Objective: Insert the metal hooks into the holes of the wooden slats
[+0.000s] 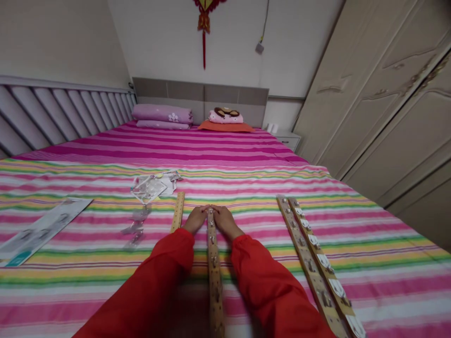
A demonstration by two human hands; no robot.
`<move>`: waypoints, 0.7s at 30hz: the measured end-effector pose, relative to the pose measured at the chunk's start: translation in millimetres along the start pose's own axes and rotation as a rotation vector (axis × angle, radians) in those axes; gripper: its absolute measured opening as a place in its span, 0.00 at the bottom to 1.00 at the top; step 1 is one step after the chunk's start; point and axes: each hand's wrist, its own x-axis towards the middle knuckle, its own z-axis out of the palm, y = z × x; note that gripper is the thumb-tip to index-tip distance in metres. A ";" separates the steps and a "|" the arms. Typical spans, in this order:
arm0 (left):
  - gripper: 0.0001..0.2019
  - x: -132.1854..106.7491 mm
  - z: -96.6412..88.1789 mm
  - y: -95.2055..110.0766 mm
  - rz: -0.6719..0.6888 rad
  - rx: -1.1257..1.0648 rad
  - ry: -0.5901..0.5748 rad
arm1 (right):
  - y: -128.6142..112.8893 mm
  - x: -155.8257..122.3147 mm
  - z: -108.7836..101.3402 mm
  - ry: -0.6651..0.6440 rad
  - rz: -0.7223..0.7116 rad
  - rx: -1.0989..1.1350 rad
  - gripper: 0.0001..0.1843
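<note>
A long narrow wooden strip with a row of small shiny metal hooks lies on the striped cloth, running away from me between my forearms. My left hand grips its far end from the left, fingers bent inward. From the other side, my right hand closes on the same end, and the fingertips of both meet around the last metal hook. Exactly what each fingertip presses is too small to make out. Just left of my left hand is another wooden strip with holes, partly hidden by my sleeve.
To the right lie two more strips, one with metal hooks and one with white pieces. Clear plastic packets and small clear wrappers are at left, beside a long flat package. Pillows rest by the headboard.
</note>
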 end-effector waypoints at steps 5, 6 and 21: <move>0.12 0.8 1.0 -3.4 -0.041 -0.043 -0.009 | -0.2 0.6 -1.1 -0.045 0.002 -0.033 0.13; 0.13 0.0 0.9 -3.1 -0.031 -0.046 -0.005 | -0.5 0.1 -1.7 -0.048 -0.006 -0.036 0.13; 0.40 -19.5 6.2 4.6 -0.205 -0.092 0.057 | 0.6 -9.5 -7.3 -0.057 0.148 0.271 0.33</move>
